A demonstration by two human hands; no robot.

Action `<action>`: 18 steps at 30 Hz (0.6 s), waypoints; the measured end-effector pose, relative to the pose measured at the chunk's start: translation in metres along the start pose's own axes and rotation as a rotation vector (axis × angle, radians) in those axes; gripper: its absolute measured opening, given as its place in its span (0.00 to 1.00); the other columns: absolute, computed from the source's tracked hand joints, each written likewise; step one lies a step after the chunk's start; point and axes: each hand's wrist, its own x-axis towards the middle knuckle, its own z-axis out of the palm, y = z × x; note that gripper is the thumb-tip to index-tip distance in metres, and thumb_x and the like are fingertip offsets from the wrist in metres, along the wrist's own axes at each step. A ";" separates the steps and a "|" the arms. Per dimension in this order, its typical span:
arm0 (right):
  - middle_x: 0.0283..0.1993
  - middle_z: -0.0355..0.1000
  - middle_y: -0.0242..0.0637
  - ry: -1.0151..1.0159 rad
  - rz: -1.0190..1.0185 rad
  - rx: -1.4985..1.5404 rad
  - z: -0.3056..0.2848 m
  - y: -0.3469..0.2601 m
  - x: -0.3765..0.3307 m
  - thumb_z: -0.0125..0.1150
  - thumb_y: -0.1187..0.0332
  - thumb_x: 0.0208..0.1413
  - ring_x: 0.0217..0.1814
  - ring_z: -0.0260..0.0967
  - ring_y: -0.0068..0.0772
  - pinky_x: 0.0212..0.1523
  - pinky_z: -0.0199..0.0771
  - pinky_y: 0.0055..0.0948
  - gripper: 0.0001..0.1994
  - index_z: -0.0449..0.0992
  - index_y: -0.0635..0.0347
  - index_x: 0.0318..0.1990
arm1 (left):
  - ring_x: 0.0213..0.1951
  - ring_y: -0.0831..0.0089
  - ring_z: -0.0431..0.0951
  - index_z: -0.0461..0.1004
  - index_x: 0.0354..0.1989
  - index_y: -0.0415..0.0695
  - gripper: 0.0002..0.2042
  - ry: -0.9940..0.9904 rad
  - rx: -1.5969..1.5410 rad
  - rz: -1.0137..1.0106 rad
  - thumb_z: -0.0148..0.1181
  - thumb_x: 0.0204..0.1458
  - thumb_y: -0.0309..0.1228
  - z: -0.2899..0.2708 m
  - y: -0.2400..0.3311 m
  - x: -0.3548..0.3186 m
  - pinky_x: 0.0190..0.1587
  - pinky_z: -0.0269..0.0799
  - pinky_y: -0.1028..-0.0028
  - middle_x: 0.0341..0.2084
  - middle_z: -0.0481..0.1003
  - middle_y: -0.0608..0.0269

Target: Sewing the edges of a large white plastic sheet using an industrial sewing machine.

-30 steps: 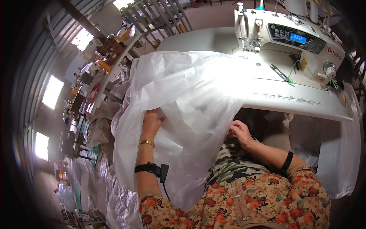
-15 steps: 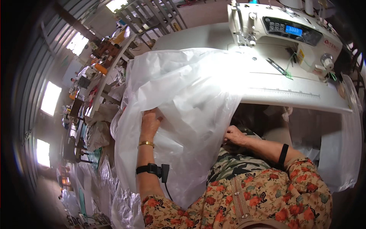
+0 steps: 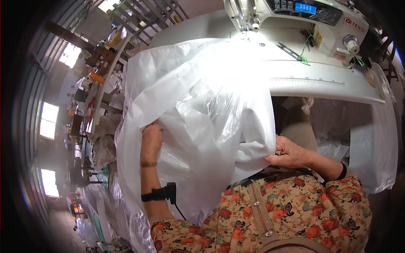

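The right hand (image 3: pixel 289 154) has pulled the white woven sack (image 3: pixel 211 105) edge lower, toward the lap.

A white sewing table (image 3: pixel 320 82) with a curved front edge carries a white industrial sewing machine (image 3: pixel 303 21) at its far side. A large sheet of white woven and clear plastic material (image 3: pixel 202 97) drapes across the table's left part and hangs over its edge. Small thread snips (image 3: pixel 290 51) lie beside the machine.

floral garment (image 3: pixel 270 223): orange-red blooms on tan, centre zip | left forearm: gold bangle (image 3: pixel 148 164), black strap with cabled device (image 3: pixel 159 194) | right wrist: black band (image 3: pixel 342 172)
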 end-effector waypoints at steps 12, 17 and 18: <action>0.23 0.65 0.24 -0.006 0.145 0.143 0.017 0.023 -0.001 0.53 0.66 0.55 0.24 0.57 0.13 0.24 0.57 0.20 0.11 0.74 0.65 0.28 | 0.54 0.46 0.70 0.64 0.58 0.34 0.20 -0.110 -0.994 0.170 0.48 0.56 0.23 0.007 0.244 -0.102 0.58 0.64 0.61 0.51 0.71 0.40; 0.22 0.65 0.23 0.048 0.178 0.252 0.010 0.032 -0.001 0.54 0.66 0.55 0.22 0.56 0.13 0.22 0.56 0.19 0.11 0.75 0.66 0.27 | 0.68 0.43 0.49 0.48 0.69 0.36 0.33 0.365 -0.339 0.055 0.52 0.54 0.24 -0.032 0.209 -0.095 0.68 0.47 0.55 0.67 0.46 0.34; 0.22 0.66 0.23 0.042 0.165 0.219 0.011 0.034 -0.001 0.54 0.66 0.55 0.22 0.56 0.13 0.22 0.56 0.19 0.12 0.75 0.67 0.27 | 0.70 0.40 0.42 0.48 0.69 0.36 0.33 0.524 -0.301 -0.061 0.53 0.55 0.29 -0.051 0.194 -0.077 0.69 0.39 0.47 0.68 0.44 0.36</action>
